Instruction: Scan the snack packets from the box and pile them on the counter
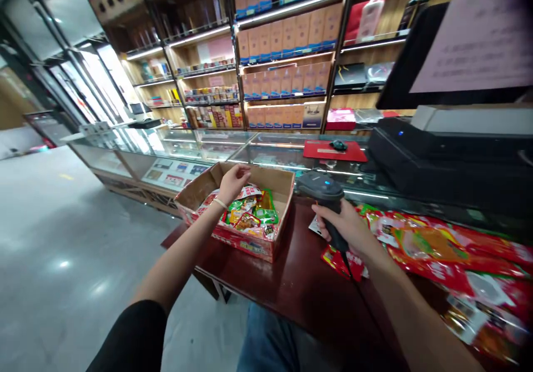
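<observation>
My right hand [343, 222] is wrapped round the handle of a black barcode scanner [320, 186], which shows a small blue light on top. A cord [353, 277] runs down from its handle. Over the open cardboard box [287, 194] hovers my left hand [235, 183], its fingers loosely bent and slightly apart, with nothing visible in them. Colourful snack packets [250, 211] fill the bottom of the box, some hidden behind my left forearm. Beneath the scanner, a red packet [343, 261] lies on the dark red table [287, 283].
Many red snack packs [433, 244] are piled on the right. Behind them stands black counter equipment [416, 161] below a screen with a pink paper [474, 44]. A red mat [316, 150] with a mouse [338, 145] lies on the glass counter [233, 144]. Stocked shelves line the wall.
</observation>
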Action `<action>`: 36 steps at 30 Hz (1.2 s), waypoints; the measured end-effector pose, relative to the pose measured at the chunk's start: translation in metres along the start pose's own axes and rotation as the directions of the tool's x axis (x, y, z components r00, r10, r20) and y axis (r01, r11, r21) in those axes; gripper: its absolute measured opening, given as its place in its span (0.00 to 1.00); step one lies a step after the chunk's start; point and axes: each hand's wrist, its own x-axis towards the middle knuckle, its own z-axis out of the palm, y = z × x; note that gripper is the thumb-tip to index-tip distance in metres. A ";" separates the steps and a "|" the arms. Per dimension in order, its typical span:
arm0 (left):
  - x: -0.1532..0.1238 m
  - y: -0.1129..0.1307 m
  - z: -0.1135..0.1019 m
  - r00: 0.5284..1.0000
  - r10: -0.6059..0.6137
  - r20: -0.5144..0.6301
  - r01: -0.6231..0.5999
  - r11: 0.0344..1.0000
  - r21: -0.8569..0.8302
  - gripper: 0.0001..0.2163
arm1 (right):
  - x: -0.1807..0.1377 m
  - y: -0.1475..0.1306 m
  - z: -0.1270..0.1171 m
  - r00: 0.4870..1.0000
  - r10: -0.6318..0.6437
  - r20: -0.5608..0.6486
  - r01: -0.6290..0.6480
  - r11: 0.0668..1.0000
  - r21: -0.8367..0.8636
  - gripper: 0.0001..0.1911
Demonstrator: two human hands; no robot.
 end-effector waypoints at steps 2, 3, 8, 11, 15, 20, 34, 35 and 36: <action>0.008 -0.019 -0.017 1.000 -0.021 -0.007 0.022 0.995 0.102 0.12 | 0.015 0.001 0.014 0.998 -0.020 0.055 0.020 1.000 0.007 0.20; 0.011 -0.026 -0.023 0.999 -0.033 -0.006 0.033 0.988 0.148 0.11 | 0.021 0.001 0.021 0.996 -0.026 0.080 0.025 1.000 0.009 0.20; 0.019 -0.052 -0.038 0.994 -0.102 0.046 0.080 0.933 0.350 0.09 | 0.044 0.000 0.043 0.988 -0.004 0.152 -0.002 0.999 0.036 0.21; 0.026 -0.070 -0.039 0.976 -0.154 0.156 0.050 0.847 0.528 0.11 | 0.051 0.000 0.044 0.987 0.014 0.158 -0.019 0.999 0.031 0.23; 0.033 -0.098 -0.030 0.876 -0.330 0.351 -0.040 0.676 0.736 0.14 | 0.057 0.004 0.034 0.984 0.015 0.178 -0.018 1.000 0.016 0.22; 0.029 -0.122 -0.010 0.798 -0.436 0.415 -0.096 0.589 0.802 0.24 | 0.062 0.009 0.022 0.983 0.017 0.183 -0.024 0.999 0.033 0.21; 0.034 -0.098 -0.020 0.889 -0.336 0.311 -0.041 0.619 0.784 0.12 | 0.054 -0.004 0.009 0.990 -0.019 0.140 0.006 0.996 0.091 0.20; 0.035 -0.091 -0.022 0.904 -0.312 0.294 -0.037 0.626 0.779 0.11 | 0.052 -0.005 0.006 0.991 -0.023 0.135 0.010 0.996 0.094 0.20; 0.036 -0.083 -0.025 0.918 -0.288 0.272 -0.024 0.645 0.764 0.11 | 0.051 -0.005 0.004 0.991 -0.027 0.132 0.014 0.995 0.097 0.20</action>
